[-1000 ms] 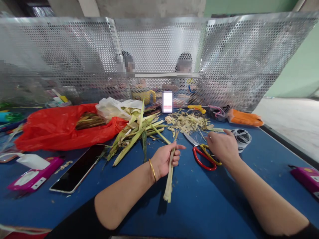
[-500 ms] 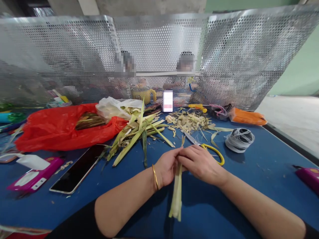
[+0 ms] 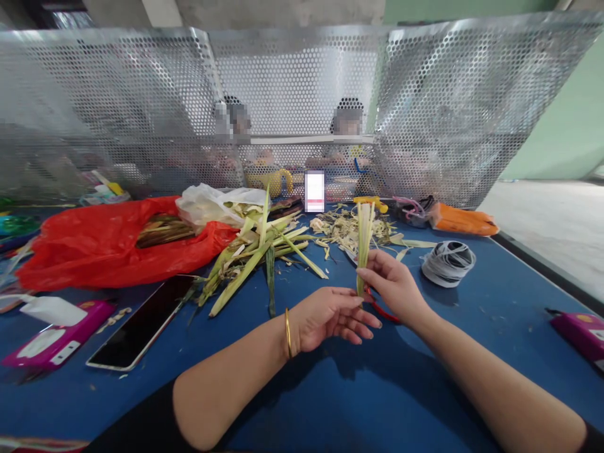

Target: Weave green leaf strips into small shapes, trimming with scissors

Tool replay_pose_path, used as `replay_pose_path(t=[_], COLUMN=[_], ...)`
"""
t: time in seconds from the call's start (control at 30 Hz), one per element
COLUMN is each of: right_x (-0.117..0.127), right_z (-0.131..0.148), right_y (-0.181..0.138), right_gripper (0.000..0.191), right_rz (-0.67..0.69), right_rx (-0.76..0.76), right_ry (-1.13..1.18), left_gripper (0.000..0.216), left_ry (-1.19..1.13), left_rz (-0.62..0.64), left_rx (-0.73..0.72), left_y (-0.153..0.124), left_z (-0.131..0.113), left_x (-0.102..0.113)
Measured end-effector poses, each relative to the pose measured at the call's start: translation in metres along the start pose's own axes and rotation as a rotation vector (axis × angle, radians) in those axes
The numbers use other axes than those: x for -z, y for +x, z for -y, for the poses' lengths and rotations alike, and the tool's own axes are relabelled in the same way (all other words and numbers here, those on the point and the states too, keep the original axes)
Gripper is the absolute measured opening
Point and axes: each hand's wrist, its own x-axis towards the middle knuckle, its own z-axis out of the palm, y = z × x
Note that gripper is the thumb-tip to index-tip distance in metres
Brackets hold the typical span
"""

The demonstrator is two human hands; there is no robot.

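Observation:
A folded strip of pale green dry leaf [image 3: 364, 236] stands upright, pinched between the thumb and fingers of my right hand [image 3: 391, 280]. Just below its lower end is my left hand [image 3: 330, 318], palm turned up and fingers spread. My left thumb and forefinger come close to the strip's bottom; I cannot tell whether they touch it. A red curved handle [image 3: 385, 313] shows under my right hand, and part of a metal blade [image 3: 350, 253] lies beyond it. The rest there is hidden by the hand.
Leaf strips [image 3: 250, 264] lie heaped beside a red plastic bag [image 3: 94, 245]. Shredded scraps [image 3: 330, 229], a spool of grey-white ribbon [image 3: 448, 264], a dark phone [image 3: 146, 321] and a magenta device [image 3: 61, 336] are on the blue table. A perforated metal screen [image 3: 302, 75] stands behind, with people beyond.
The strip has swung from hanging below both hands to standing upright in my right hand. My left hand has let go and spread its fingers. The yellow scissor handle is out of sight.

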Motion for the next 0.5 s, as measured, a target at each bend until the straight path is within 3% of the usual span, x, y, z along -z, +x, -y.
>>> replay_pose_path(t=[0.13, 0.33, 0.5], right_x=[-0.002, 0.0007, 0.0005], right_z=[-0.0037, 0.0016, -0.0005], right_y=[-0.0008, 0.0011, 0.0], right_gripper=[0.021, 0.021, 0.021], right_rz=[0.044, -0.127, -0.152], right_rx=[0.017, -0.004, 0.066], right_ry=[-0.024, -0.032, -0.06], left_gripper=[0.019, 0.019, 0.017], left_ry=[0.028, 0.072, 0.125], left_rz=[-0.051, -0.156, -0.215], left_rx=[-0.017, -0.074, -0.079], left_y=[0.0033, 0.0044, 0.0059], left_z=[0.0039, 0.0021, 0.0028], left_x=[0.0024, 0.0002, -0.0035])
